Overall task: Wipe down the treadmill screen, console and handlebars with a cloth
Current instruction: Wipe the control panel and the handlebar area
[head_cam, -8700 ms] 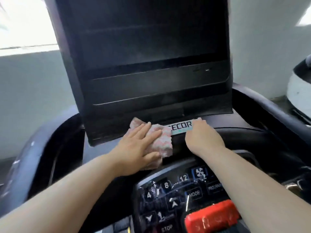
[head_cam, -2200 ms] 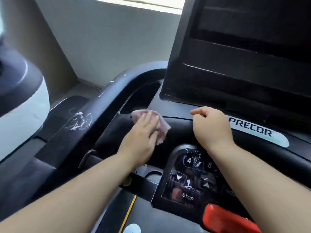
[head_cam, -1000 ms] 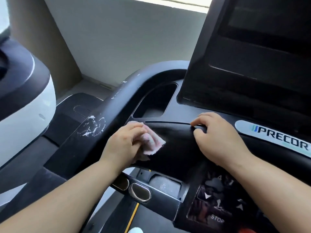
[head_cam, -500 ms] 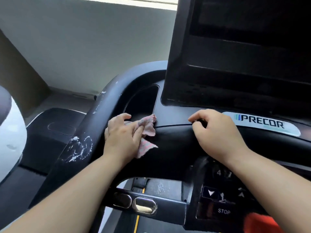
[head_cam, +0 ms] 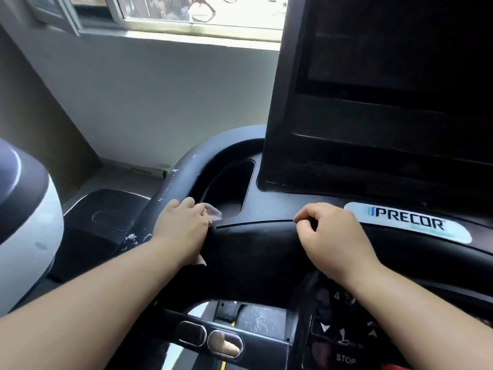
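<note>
- The upper right is filled by the black treadmill screen [head_cam: 386, 89], which is dark and set upright above the console.
- A grey wall [head_cam: 160, 102] is seen behind on the left, topped by a window [head_cam: 186, 14].
- The black console [head_cam: 253, 249] is spread across the middle, below the screen.
- A white and black neighbouring machine [head_cam: 24, 222] is cut off by the left edge.
- The left handlebar [head_cam: 170, 188] is curved up to the console's left end and is flecked with white scuffs.
- The left hand [head_cam: 181, 231] is laid where handlebar and console meet; the cloth [head_cam: 213, 212] is grasped under its curled fingers and pressed to the surface.
- The right hand [head_cam: 333, 241] is rested on the console top, well apart from the left, loosely clenched with nothing held.
- A Precor badge [head_cam: 408, 222] is fixed just beside the right hand.
- A keypad [head_cam: 344, 340] marked STOP is partly hidden by the right forearm.
- A cup-holder recess [head_cam: 229, 188] is sunk just beyond the left fingertips.
- Two metal grip sensors [head_cam: 210, 340] are set on the lower bar.
- The pink cloth is mostly covered; only a corner is shown past the fingertips, at the recess's near edge.
</note>
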`<action>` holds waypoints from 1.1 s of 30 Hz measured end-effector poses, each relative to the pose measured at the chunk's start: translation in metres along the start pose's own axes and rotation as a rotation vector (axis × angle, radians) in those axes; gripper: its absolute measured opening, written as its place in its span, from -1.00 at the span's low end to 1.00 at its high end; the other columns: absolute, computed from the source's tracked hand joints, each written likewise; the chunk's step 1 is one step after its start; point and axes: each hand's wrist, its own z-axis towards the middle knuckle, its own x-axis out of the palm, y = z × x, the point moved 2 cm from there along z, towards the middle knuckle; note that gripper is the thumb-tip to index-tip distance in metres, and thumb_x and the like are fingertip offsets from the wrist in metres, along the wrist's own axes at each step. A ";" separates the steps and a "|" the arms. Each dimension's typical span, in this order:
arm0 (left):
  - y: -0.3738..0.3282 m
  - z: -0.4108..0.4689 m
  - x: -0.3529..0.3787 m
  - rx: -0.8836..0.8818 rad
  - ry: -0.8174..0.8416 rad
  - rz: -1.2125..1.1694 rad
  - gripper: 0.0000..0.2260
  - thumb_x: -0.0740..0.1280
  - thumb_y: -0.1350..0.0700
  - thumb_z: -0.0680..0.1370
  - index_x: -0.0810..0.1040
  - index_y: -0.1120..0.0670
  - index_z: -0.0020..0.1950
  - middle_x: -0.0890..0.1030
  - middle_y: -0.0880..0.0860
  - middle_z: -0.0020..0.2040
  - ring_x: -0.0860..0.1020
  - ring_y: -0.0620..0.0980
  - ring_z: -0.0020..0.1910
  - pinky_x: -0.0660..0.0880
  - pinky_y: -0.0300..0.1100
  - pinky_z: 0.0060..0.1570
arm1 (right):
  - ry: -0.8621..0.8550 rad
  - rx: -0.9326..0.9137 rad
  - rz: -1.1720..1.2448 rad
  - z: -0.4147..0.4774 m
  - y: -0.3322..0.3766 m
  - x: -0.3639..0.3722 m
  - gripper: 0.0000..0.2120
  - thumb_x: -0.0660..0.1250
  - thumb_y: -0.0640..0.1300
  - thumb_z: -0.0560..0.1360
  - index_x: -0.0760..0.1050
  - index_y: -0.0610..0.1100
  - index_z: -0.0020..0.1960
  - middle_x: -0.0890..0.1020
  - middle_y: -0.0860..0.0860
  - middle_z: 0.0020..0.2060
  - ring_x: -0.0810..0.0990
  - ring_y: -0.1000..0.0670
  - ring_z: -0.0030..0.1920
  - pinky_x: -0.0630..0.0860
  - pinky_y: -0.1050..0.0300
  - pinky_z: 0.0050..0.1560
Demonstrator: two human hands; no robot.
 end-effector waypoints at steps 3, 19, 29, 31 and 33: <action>0.000 0.001 -0.006 0.010 0.083 0.044 -0.34 0.48 -0.23 0.32 0.39 -0.02 0.33 0.41 -0.09 0.25 0.36 0.00 0.18 0.23 -0.19 -0.13 | 0.049 -0.017 0.004 0.000 0.000 -0.001 -0.83 0.21 -0.17 0.48 0.58 -0.03 -0.16 0.59 0.12 -0.15 0.50 0.09 -0.05 0.40 0.20 -0.06; 0.017 0.125 -0.016 0.186 -0.043 0.197 -0.61 0.31 -0.22 0.49 0.48 -0.07 0.24 0.39 -0.04 0.20 0.35 0.05 0.21 0.19 -0.14 -0.08 | 0.068 0.014 0.050 0.029 -0.006 0.013 -0.80 0.20 -0.14 0.51 0.58 0.07 -0.05 0.58 0.22 -0.10 0.40 0.18 0.06 0.29 0.42 0.02; 0.009 0.104 -0.010 0.415 0.462 0.330 -0.69 0.38 0.03 0.47 0.56 0.03 0.21 0.54 -0.02 0.22 0.30 0.10 0.29 0.22 0.03 0.22 | 0.069 0.067 -0.006 0.054 0.014 0.031 -0.80 0.20 -0.14 0.51 0.60 0.05 -0.09 0.53 0.27 -0.25 0.43 0.11 0.02 0.37 0.15 0.10; 0.016 0.109 -0.012 0.426 0.415 0.300 -0.71 0.45 0.02 0.37 0.64 0.02 0.07 0.61 -0.05 0.07 0.40 0.05 0.15 0.34 -0.09 0.07 | 0.070 0.033 -0.065 0.055 0.015 0.035 -0.81 0.19 -0.12 0.51 0.57 0.06 -0.08 0.54 0.23 -0.20 0.41 0.09 0.00 0.35 0.12 0.13; 0.020 0.113 -0.009 0.387 0.267 0.151 -0.68 0.45 -0.07 0.37 0.62 0.03 0.05 0.61 -0.02 0.05 0.46 0.07 0.07 0.47 -0.10 0.04 | 0.079 -0.040 -0.147 0.053 0.014 0.041 -0.85 0.19 -0.08 0.52 0.52 0.08 -0.04 0.49 0.22 -0.17 0.37 0.08 -0.03 0.30 0.12 0.10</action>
